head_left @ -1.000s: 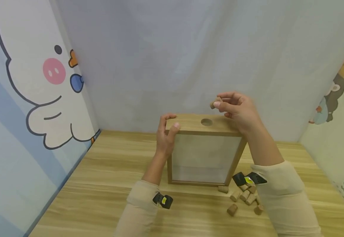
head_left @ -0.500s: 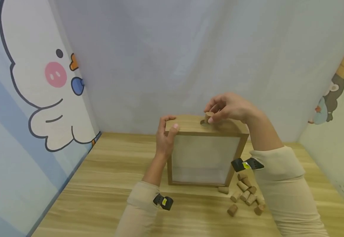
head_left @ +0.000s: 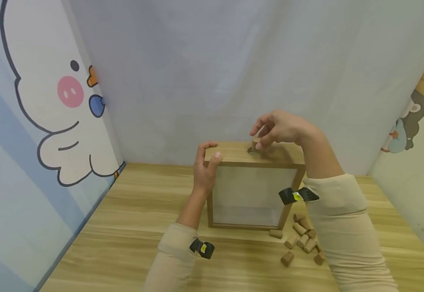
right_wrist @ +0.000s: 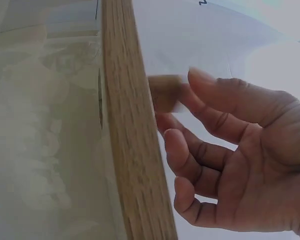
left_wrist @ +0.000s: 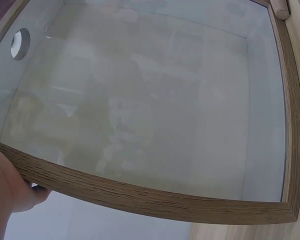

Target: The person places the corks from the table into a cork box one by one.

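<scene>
A shallow wooden box point(head_left: 230, 153) with a clear front pane point(head_left: 252, 194) stands upright on the table. My left hand point(head_left: 205, 172) grips its top left corner, thumb on the near edge and fingers over the back. A short cork point(head_left: 254, 143) stands in the round hole point(head_left: 250, 150) in the box's top. Right beside it is my right hand point(head_left: 285, 127), thumb and index finger spread apart. In the right wrist view the cork point(right_wrist: 165, 93) is blurred, just past the thumb and index fingertips. The box's inside shows bare through the pane in the left wrist view.
Several loose corks point(head_left: 302, 241) lie on the wood-grain table point(head_left: 131, 227) in front of the box's right side. One cork point(head_left: 275, 233) lies close to its bottom edge. A pale curtain point(head_left: 197, 73) hangs behind, with printed panels at both sides.
My right hand has brought the cork left and down from above the box to the hole, and its fingers have spread from it. The left hand keeps its grip.
</scene>
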{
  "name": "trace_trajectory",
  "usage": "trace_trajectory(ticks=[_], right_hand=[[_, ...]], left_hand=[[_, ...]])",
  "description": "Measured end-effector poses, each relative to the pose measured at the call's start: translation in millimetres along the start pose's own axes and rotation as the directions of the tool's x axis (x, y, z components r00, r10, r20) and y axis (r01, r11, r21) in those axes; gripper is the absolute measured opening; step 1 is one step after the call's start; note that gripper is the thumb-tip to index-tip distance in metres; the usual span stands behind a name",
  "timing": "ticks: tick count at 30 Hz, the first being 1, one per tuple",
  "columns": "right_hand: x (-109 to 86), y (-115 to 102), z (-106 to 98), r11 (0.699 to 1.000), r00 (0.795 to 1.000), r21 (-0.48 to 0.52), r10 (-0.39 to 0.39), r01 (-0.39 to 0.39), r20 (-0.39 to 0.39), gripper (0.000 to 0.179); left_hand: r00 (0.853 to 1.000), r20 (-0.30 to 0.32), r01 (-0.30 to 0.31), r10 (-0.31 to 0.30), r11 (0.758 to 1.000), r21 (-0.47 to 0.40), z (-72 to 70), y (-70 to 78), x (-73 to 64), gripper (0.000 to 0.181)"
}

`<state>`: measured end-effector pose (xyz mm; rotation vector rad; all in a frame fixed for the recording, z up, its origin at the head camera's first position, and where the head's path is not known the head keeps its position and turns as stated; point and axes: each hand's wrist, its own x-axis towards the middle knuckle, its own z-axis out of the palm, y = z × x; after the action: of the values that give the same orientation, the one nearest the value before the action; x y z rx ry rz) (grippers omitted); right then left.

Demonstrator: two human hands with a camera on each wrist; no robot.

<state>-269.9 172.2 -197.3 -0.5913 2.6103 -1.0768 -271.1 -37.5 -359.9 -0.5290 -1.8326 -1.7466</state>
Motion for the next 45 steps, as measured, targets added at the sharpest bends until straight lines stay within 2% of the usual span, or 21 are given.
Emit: trace_trajectory(ticks=[6,11,14,17,20,23,29,32,37,42,45], right_hand=[[-20.2,8.5,7.6,0.997,0.993,-0.042,-0.063,0.059,-0.095,0.037],[-42.4,21.5,14.4,0.986,0.973,-0.071,-0.158,0.148,-0.169,0.033],[-53.7,30.5,18.3,0.964,0.945,-0.113,-0.259,0.240,-0.198,0.030],[-63.0,41.0,23.1,0.925,0.898,-0.175,-0.372,0.338,-0.235,0.026],[-71.3,51.6,28.6,0.895,0.857,-0.209,-0.439,0.393,-0.268,0.024],[-79.9,61.8,33.5,0.886,0.839,-0.206,-0.460,0.415,-0.291,0.025],[-97.9,82.7,38.7,0.887,0.815,-0.184,-0.462,0.423,-0.351,0.032],[-104.5,92.0,39.0,0.885,0.811,-0.147,-0.464,0.442,-0.357,0.033],[-113.8,110.5,37.5,0.885,0.824,-0.047,-0.449,0.462,-0.346,0.031],[-119.3,136.0,37.5,0.886,0.851,0.063,-0.417,0.459,-0.320,0.029],[-119.1,152.6,39.8,0.905,0.887,0.130,-0.354,0.405,-0.297,0.029]], left_hand=[[1.000,-0.009,-0.011,0.011,1.000,-0.016,-0.5,-2.1,-0.1,0.044],[1.000,-0.008,-0.010,0.010,1.000,-0.021,0.6,-2.7,-0.9,0.044],[1.000,-0.008,-0.011,0.010,1.000,-0.016,0.5,-3.2,-0.3,0.045],[1.000,-0.007,-0.008,0.008,1.000,-0.018,0.6,-3.1,0.1,0.045],[1.000,-0.012,0.000,-0.001,1.000,-0.020,0.4,-1.9,0.1,0.046],[1.000,-0.015,0.003,-0.003,1.000,-0.023,0.0,-1.2,-0.4,0.045],[1.000,0.000,-0.021,0.021,0.999,-0.025,1.2,-3.3,0.0,0.045],[1.000,0.011,-0.027,0.027,0.999,-0.020,0.9,-4.7,0.6,0.045],[0.999,0.034,-0.013,0.013,1.000,-0.015,-0.8,-8.1,-0.6,0.047],[0.999,0.041,-0.012,0.012,1.000,-0.015,-1.4,-6.8,-0.5,0.047],[0.999,0.039,-0.016,0.017,1.000,-0.015,-1.5,-5.3,1.6,0.047]])
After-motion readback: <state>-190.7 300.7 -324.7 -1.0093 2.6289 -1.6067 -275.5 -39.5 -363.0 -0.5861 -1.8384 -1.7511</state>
